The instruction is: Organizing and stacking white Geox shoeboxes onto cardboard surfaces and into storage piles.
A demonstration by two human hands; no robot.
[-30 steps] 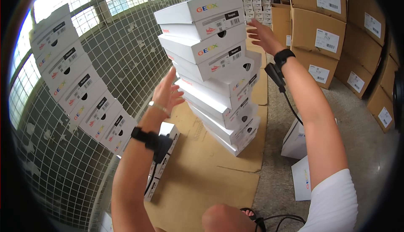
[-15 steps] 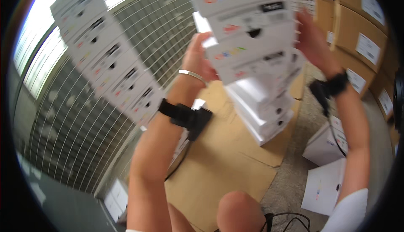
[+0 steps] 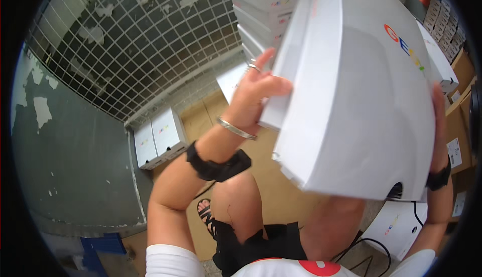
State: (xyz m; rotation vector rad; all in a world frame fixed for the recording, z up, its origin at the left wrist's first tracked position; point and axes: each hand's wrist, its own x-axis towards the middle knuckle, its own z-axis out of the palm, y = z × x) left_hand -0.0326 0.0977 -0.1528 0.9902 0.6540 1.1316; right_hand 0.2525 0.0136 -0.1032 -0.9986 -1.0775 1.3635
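Observation:
A large white cardboard box (image 3: pixel 361 101) with coloured lettering and a dark round cutout is up close in front of me, tilted above my knees. My right hand (image 3: pixel 438 126) grips its right edge; most of those fingers are hidden behind it. On the left side my left hand (image 3: pixel 253 93) holds the box, its thumb on the edge and its forefinger stretched upward. Part of another white box (image 3: pixel 275 114) shows behind, beside the left hand; whether it is held too I cannot tell.
Beyond my left hand rises a stack of white boxes (image 3: pixel 273 13) by a wire mesh (image 3: pixel 165 41). Two white boxes (image 3: pixel 159 135) lie near the grey wall (image 3: pixel 80 151). Brown cartons (image 3: pixel 459 121) stand at the right. Cardboard (image 3: pixel 201 116) covers the floor. Another white box (image 3: pixel 396 227) sits low right.
My view has turned. My hands were on a tall stack of boxes; now a large white box is close to me between them, tilted. The right hand has moved lower.

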